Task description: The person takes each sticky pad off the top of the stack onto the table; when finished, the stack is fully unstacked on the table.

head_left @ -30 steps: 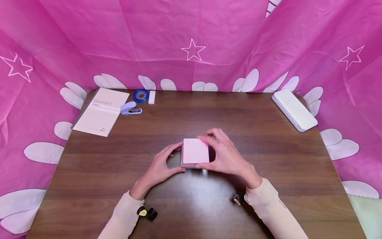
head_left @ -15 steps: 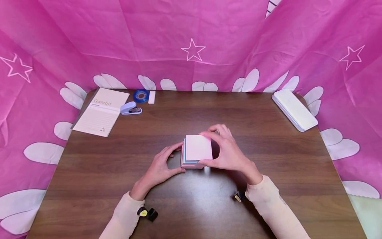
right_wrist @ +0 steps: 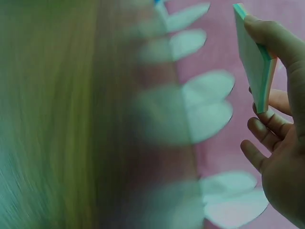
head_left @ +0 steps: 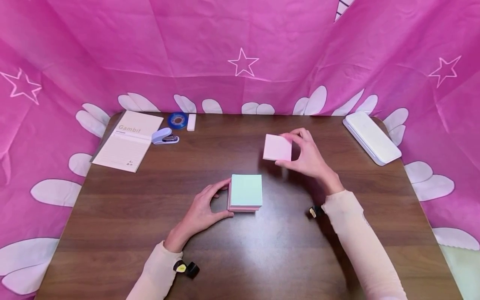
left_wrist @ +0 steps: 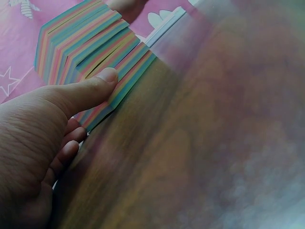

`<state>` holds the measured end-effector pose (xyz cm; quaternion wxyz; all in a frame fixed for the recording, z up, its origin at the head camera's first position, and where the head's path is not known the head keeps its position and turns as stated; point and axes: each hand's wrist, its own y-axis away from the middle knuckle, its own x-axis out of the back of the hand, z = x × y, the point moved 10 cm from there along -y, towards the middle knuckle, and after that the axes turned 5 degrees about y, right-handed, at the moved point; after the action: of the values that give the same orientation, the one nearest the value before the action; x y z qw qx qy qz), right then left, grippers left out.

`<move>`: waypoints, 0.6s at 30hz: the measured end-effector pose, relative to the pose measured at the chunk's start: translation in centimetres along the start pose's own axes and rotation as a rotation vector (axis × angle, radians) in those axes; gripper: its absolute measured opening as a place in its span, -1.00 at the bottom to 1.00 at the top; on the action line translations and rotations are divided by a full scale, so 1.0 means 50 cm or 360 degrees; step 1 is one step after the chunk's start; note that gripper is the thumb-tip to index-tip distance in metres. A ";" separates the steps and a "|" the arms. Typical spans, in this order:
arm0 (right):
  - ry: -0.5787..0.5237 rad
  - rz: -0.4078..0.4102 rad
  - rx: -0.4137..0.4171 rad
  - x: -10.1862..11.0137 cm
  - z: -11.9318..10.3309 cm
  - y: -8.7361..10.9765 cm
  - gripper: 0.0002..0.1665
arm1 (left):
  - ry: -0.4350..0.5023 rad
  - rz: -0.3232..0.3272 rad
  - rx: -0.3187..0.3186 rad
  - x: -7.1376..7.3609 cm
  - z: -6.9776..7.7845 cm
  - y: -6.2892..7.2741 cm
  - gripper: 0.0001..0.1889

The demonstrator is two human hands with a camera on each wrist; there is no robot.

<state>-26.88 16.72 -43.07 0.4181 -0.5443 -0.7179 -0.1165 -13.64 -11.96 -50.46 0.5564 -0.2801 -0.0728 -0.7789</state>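
- Note stack (head_left: 246, 191) stood on the brown wooden surface (head_left: 112, 233), a squarish block with a pale green sheet on top, its place just right of the left hand (head_left: 200, 210).
- That hand gripped the stack by its left side, thumb at the near corner and fingers at the far one; in the left wrist view the thumb lay across the layered edges — stripes of blue, green, pink, orange and yellow.
- Pink pad (head_left: 276, 147), thinner than the stack, hung above the surface in the right hand (head_left: 309, 156), pinched between thumb and fingers at its right side.
- This pad was beyond the stack and to its right, the two apart; the right wrist view showed its pale underside and a green and orange edge, with some of the fingers spread below it.
- Toward the far left of the surface lay a notebook (head_left: 125, 143) marked "Gambit", with a pale lilac stapler (head_left: 162, 136) at its right edge, and beyond that a blue tape roll (head_left: 171, 121) beside a small white block (head_left: 191, 122).
- At the far right lay a white case (head_left: 372, 137) — set at a slant.
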 end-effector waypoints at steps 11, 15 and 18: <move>0.0198 -0.0151 -0.0049 -0.051 0.116 -0.035 -0.02 | 0.0001 -0.0025 0.0070 -0.003 -0.008 -0.001 0.07; 0.0256 -0.0198 -0.0075 -0.059 0.127 -0.032 0.15 | -0.0006 -0.0031 0.0084 -0.003 -0.007 0.001 0.06; 0.0258 -0.0189 -0.0164 -0.056 0.145 -0.022 0.19 | -0.0005 -0.0035 0.0088 -0.004 -0.008 -0.001 0.07</move>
<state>-31.10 18.89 -49.31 0.4386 -0.5103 -0.7058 -0.2215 -13.75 -11.93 -50.89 0.5551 -0.2651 -0.0982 -0.7823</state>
